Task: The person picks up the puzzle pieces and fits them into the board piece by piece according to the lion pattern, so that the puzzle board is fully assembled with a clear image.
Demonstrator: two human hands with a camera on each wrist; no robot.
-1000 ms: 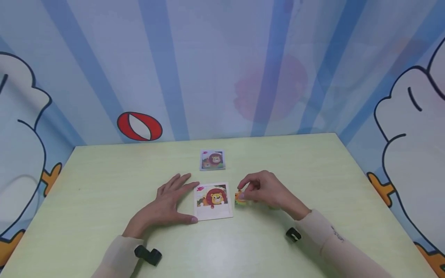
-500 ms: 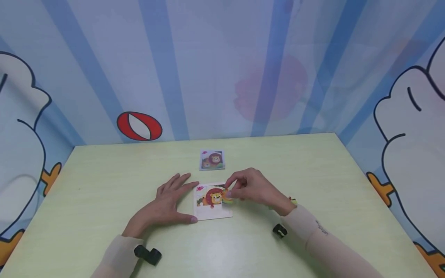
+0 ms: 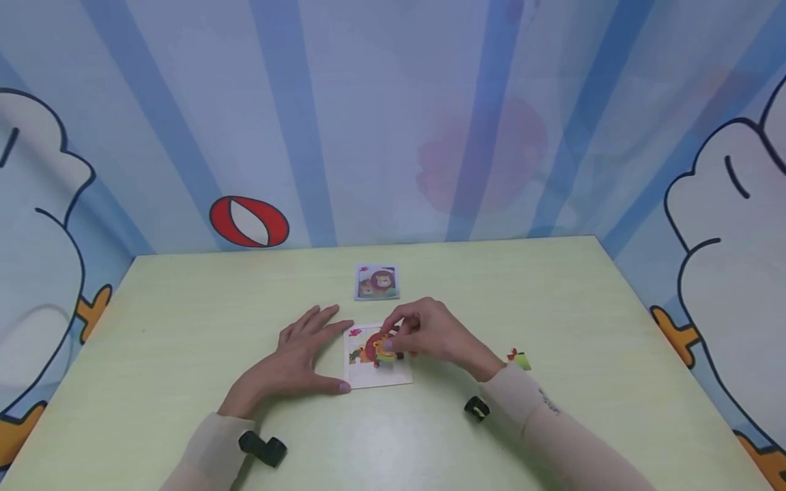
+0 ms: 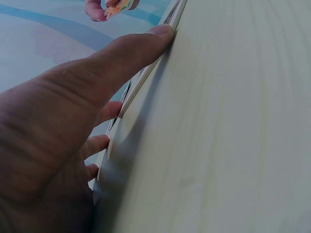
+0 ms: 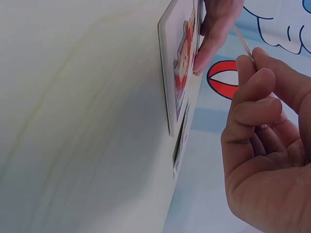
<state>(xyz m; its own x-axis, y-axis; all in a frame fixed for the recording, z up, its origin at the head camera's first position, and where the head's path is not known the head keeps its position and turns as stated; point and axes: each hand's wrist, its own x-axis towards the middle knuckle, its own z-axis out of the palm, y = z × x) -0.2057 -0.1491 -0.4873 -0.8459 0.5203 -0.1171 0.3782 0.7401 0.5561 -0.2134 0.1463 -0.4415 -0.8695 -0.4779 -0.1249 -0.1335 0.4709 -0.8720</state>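
Puzzle piece (image 3: 386,356) pinched between thumb and forefinger, your right hand (image 3: 432,333) hovered over the board (image 3: 376,378), reaching in from 4 o'clock. Your left hand (image 3: 301,360), fingers spread and grasping nothing, steadied the board's 9 o'clock edge with thumb and forefinger. Lining up that piece seemed the step in hand: lion artwork filled the upper part, while a white strip lay bare along the 6 o'clock side. The next move probably called for levelling the piece, matching its outline to the gap, then pressing it flat. Seen from your right wrist, it showed as a thin edge, apart from the board and apparently tilted; from above, its green part faced 6 o'clock. Your fingers hid too much to tell its long axis. A loose scrap (image 3: 520,360) lay on the bench (image 3: 184,327) at 3 o'clock, a lion card (image 3: 376,283) at 12.
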